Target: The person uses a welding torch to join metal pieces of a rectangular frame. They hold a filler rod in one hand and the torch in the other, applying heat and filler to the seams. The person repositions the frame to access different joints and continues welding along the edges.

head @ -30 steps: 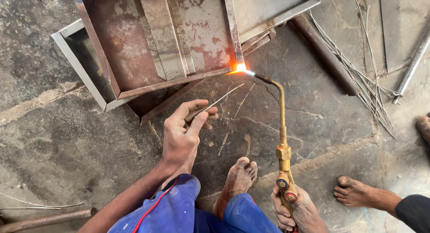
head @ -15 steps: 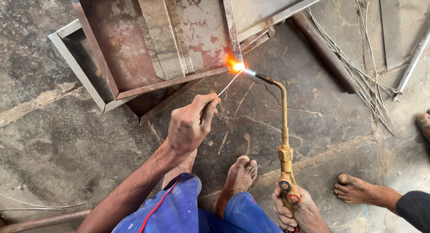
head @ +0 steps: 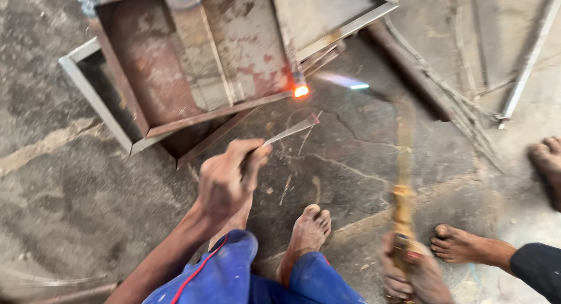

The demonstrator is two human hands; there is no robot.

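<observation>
My left hand (head: 227, 181) was closed around the lower end of a thin filler rod (head: 290, 130), pinched between thumb and fingers. The rod pointed up and to the right, and its tip stood just below the glowing spot (head: 301, 91), near it but not touching. My right hand (head: 403, 269) was wrapped around the grip of the brass gas torch (head: 402, 181) close to the lower edge of the concrete floor (head: 76, 222). The torch neck ran upward from that hand and showed blurred. Its bluish flame (head: 345, 80) lay to the right of the glowing spot, apart from it.

The glowing spot sat on the lower right corner of a rusty steel frame (head: 193, 64) lying flat on the floor toward its upper edge. A second, grey frame (head: 87, 93) lay under it and projected on the left side. A bundle of thin rods (head: 461, 105) lay on the floor to the right of the frames.

My bare foot (head: 307, 234) rested on the floor between my two hands. Another person's bare foot (head: 461, 245) stood just right of my right hand.
</observation>
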